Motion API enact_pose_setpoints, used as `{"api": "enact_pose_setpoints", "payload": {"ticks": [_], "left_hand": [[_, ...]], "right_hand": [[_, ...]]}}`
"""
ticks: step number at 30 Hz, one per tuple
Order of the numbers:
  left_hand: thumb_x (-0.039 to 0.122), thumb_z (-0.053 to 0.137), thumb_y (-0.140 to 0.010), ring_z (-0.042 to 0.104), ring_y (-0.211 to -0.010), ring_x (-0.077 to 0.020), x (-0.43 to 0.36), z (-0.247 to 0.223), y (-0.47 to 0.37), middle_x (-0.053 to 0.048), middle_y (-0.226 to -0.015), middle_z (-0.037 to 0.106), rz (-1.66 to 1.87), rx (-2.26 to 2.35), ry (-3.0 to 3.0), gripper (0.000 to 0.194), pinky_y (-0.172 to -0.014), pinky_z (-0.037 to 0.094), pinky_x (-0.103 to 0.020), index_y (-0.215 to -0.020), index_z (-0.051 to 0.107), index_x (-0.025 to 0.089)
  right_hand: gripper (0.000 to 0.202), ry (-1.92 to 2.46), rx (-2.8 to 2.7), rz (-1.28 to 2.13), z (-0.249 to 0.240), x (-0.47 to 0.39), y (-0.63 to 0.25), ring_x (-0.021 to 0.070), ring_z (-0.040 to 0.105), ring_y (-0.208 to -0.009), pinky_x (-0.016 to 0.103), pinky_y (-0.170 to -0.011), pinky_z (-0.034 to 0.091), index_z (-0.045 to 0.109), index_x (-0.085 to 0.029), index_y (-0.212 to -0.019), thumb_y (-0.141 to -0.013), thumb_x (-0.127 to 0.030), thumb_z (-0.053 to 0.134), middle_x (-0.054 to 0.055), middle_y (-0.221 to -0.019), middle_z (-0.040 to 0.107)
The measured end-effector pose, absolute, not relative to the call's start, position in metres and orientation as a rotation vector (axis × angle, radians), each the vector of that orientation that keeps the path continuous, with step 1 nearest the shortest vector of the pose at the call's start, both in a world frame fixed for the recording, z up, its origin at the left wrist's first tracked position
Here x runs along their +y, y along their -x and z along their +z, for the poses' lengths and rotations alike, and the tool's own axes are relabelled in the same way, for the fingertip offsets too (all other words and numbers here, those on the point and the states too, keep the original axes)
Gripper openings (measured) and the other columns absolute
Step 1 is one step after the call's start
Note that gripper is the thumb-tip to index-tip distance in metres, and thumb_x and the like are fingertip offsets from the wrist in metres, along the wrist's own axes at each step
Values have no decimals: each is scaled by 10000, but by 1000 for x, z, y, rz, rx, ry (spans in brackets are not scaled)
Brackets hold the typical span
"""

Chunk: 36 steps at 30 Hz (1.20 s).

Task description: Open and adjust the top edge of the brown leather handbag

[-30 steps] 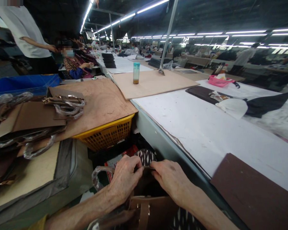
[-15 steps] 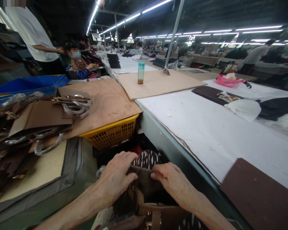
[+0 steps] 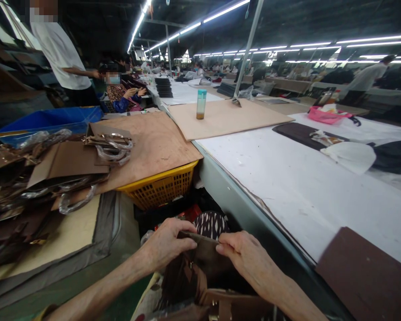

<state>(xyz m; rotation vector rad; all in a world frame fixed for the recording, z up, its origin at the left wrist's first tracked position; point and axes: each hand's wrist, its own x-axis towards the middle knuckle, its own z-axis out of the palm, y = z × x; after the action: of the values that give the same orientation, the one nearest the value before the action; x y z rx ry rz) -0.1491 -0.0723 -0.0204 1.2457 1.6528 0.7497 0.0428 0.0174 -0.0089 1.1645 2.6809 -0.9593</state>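
the left hand (image 3: 165,247) and the right hand (image 3: 245,258) both pinch the top edge of a brown leather piece (image 3: 203,254), probably a bag panel, held low in the lap beside the grey table edge (image 3: 240,209). just beyond it sits a yellow basket (image 3: 160,187) under a plywood board (image 3: 147,142).

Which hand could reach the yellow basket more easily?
Probably the left hand. It grips the brown bag piece on the side nearer the yellow basket; the right hand lies farther off, by the table edge.
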Motion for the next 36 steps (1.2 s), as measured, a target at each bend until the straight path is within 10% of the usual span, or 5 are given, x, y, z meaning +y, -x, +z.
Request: {"api": "enact_pose_setpoints", "payload": {"ticks": [14,36], "left_hand": [[257,723,-544,511,-570,-118,-75,-40,169,-14,-612,627,922,1316,-805,213,-560,378,-218,-688,701,101],[408,631,-733,436,-579,-90,-81,-27,155,-2,-630,554,778,1355,-1069,328,-524,335,-181,-815,711,101]], "right_hand": [[351,-1013,2661,-1098,-17,24,-50,98,342,-584,246,-552,218,323,-165,-578,-861,-320,464,-40,-569,287],[353,-994,2365,-1347,2,16,-25,85,266,-518,263,-447,165,312,-183,-615,-850,-428,407,-39,-560,269]]}}
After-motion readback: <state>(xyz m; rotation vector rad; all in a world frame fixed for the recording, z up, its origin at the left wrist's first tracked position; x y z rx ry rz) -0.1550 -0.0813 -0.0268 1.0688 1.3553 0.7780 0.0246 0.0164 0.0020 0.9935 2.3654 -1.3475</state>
